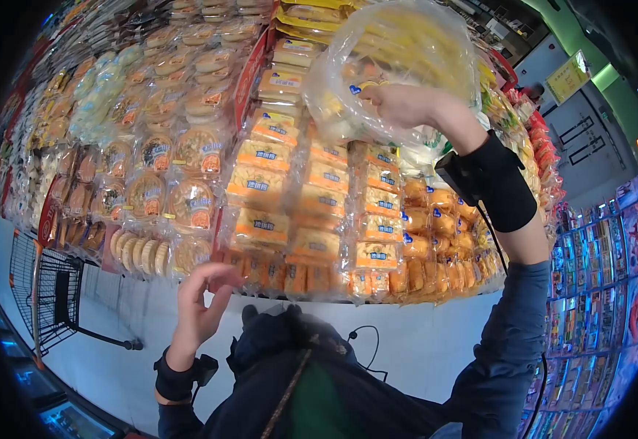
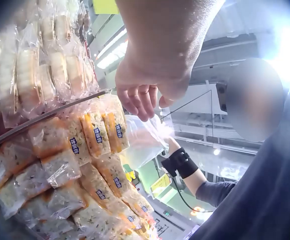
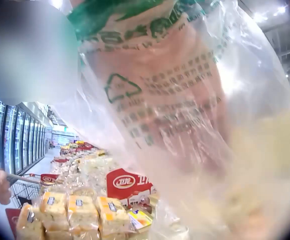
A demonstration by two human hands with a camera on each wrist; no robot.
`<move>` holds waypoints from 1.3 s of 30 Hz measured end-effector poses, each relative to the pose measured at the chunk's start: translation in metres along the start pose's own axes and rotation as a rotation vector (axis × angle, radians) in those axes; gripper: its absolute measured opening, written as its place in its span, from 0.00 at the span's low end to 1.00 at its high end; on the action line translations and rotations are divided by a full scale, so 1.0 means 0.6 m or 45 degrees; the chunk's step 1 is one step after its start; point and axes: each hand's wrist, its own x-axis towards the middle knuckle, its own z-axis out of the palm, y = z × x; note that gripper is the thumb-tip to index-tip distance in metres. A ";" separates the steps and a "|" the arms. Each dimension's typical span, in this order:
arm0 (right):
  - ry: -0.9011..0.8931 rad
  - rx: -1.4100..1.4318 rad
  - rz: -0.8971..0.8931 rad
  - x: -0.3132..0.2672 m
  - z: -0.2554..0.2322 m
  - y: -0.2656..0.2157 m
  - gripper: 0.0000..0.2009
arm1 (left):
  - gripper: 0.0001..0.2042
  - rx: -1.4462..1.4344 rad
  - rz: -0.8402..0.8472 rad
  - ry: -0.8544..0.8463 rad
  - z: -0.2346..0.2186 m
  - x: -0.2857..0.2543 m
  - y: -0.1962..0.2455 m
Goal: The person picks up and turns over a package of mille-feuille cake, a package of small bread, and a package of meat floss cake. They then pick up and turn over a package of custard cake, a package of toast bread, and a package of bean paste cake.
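Observation:
My right hand [image 1: 399, 102] is raised high and grips a clear plastic bag [image 1: 399, 51] that holds a few wrapped pastries. The bag [image 3: 185, 115], printed with green text and a recycling mark, fills the right wrist view. My left hand [image 1: 202, 300] hangs lower, in front of the display, fingers loosely curled and holding nothing. In the left wrist view those fingers [image 2: 140, 100] hover beside wrapped cakes [image 2: 102, 132], and the bag [image 2: 145, 142] shows beyond them.
A sloping display of wrapped pastries [image 1: 260, 183] covers the view, round ones [image 1: 187, 205] at left, square yellow-labelled ones [image 1: 319, 212] in the middle. A shopping cart [image 1: 44, 293] stands at lower left. Freezer cabinets [image 1: 612, 278] line the right side.

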 end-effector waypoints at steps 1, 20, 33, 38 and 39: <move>-0.087 0.197 -0.055 0.006 0.023 -0.003 0.17 | 0.14 0.008 0.022 -0.007 -0.004 -0.002 -0.004; 0.265 -0.256 0.055 0.111 0.050 0.042 0.20 | 0.15 -0.059 0.035 0.106 -0.019 -0.030 -0.013; -0.004 -0.314 0.330 0.052 0.018 -0.018 0.12 | 0.15 -0.088 -0.053 0.160 -0.030 -0.055 -0.021; 0.030 -0.163 0.341 0.054 0.046 0.014 0.12 | 0.14 -0.082 -0.062 0.153 -0.032 -0.055 -0.016; -0.014 -0.163 0.393 0.046 0.040 0.008 0.12 | 0.14 -0.085 -0.069 0.154 -0.032 -0.056 -0.016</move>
